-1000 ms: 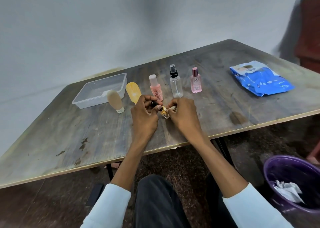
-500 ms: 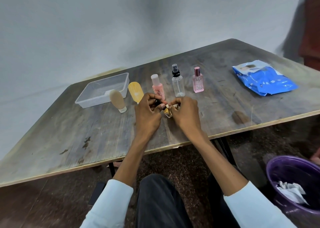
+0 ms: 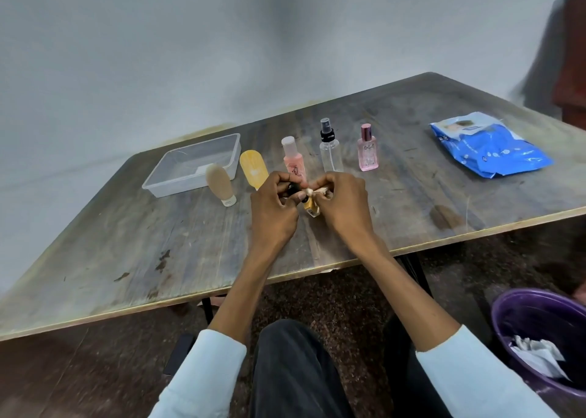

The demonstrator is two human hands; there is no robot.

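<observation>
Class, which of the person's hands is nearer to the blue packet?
Right. The right hand lies left of the blue packet and closer to the person, well apart from it. The left hand lies further left, just beside the right hand.

At a worn wooden table point(image 3: 142, 243), we work a small amber bottle point(image 3: 312, 209) between our hands: our left hand point(image 3: 272, 209) pinches a black cap point(image 3: 293, 189), our right hand point(image 3: 344, 205) grips a pale wad point(image 3: 315, 191) just above the bottle. Behind them stand a tan tube point(image 3: 220, 184), a yellow tube point(image 3: 253, 167), a pink bottle point(image 3: 293, 160), a clear spray bottle point(image 3: 329, 152) and a pink perfume bottle point(image 3: 367, 152). A clear tray point(image 3: 168, 183) lies to the left, a blue packet point(image 3: 490, 148) to the right, and a purple bin point(image 3: 513, 319) sits on the floor.
</observation>
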